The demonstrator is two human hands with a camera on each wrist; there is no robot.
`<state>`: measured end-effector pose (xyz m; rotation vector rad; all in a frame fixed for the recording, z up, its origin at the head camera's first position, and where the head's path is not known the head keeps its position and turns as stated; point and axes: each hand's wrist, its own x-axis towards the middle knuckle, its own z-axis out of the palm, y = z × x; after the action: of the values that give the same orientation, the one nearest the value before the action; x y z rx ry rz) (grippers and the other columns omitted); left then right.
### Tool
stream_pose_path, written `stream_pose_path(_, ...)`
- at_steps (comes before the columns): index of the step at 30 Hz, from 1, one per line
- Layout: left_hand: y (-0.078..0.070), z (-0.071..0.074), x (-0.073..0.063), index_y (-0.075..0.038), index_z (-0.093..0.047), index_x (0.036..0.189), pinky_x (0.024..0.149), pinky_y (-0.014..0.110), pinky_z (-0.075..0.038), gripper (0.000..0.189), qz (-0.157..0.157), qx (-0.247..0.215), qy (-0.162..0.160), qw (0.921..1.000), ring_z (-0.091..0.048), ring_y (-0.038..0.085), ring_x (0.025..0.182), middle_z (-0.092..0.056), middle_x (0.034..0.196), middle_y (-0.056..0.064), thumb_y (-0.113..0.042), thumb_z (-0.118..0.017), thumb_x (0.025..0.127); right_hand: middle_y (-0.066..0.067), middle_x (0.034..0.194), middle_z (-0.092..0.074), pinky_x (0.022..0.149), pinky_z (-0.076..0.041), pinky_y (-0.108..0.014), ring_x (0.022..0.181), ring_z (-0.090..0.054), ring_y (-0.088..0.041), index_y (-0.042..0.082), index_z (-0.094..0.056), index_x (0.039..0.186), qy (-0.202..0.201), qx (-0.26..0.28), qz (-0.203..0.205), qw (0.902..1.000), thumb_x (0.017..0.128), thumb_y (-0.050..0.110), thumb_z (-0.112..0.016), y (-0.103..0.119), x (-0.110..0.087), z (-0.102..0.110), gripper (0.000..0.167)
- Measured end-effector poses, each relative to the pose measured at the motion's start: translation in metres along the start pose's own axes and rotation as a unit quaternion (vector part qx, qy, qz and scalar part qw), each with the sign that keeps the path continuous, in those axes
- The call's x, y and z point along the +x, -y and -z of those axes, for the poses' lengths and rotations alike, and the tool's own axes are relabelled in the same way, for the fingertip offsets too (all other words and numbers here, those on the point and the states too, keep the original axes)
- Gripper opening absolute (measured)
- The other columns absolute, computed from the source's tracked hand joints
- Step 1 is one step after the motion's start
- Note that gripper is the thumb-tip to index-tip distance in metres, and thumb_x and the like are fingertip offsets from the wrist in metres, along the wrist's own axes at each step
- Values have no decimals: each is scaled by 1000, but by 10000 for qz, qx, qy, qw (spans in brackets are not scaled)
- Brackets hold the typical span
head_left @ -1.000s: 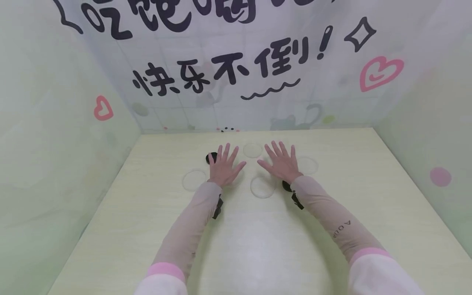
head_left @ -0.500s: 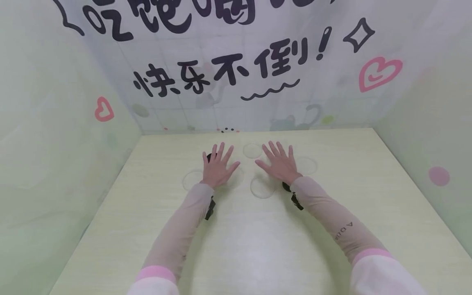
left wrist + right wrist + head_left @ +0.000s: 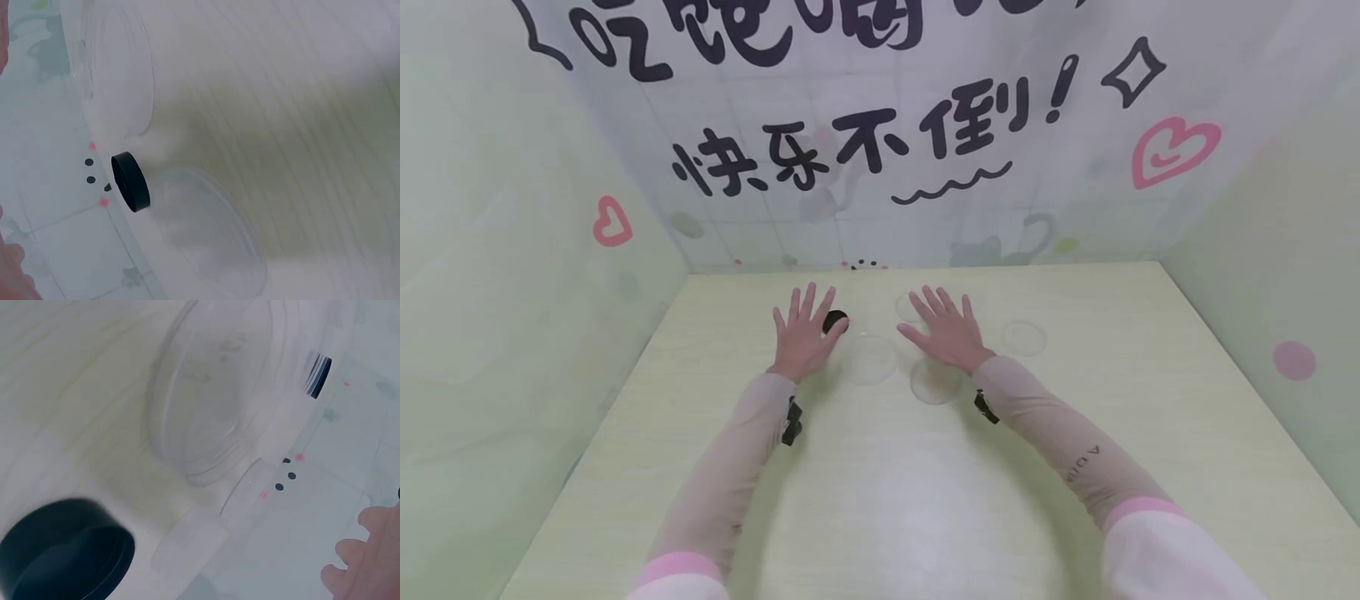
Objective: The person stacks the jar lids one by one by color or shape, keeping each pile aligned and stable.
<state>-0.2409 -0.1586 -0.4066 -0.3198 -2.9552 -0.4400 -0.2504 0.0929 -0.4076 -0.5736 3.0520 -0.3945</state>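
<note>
In the head view my left hand [image 3: 805,333] has its fingers spread over the table's back left part. Its thumb overlaps a black round cap [image 3: 835,322], which stands out dark against the pale wood in the left wrist view as well. My right hand [image 3: 949,332], fingers also straight and spread, overlaps a clear round plastic piece [image 3: 908,307] at the back. Another clear disc [image 3: 935,381] lies just below that hand, and a third clear disc [image 3: 870,360] lies between the hands. A second black cap [image 3: 75,550] shows close up in the right wrist view, hidden in the head view.
One more clear disc [image 3: 1024,337] lies right of my right hand. The pale wooden table [image 3: 880,500] ends at a printed back wall [image 3: 820,233], with fabric walls on the left and right. Both forearms reach in from the front.
My left hand has moved left, uncovering the black cap and the clear disc between the hands. My right hand has shifted slightly left over the back clear piece.
</note>
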Motion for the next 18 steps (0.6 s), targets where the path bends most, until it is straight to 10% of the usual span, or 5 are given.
stream_pose_path(18, 51, 7, -26, -21, -15, 143, 96, 64, 0, 65, 94, -82, 61, 9999, 6, 32, 132, -7, 147, 15, -56, -28, 90, -1, 147, -11, 104, 1, -50, 134, -5, -21, 25, -14, 142, 204, 101, 397, 9990, 88, 60, -22, 42, 21, -7, 65)
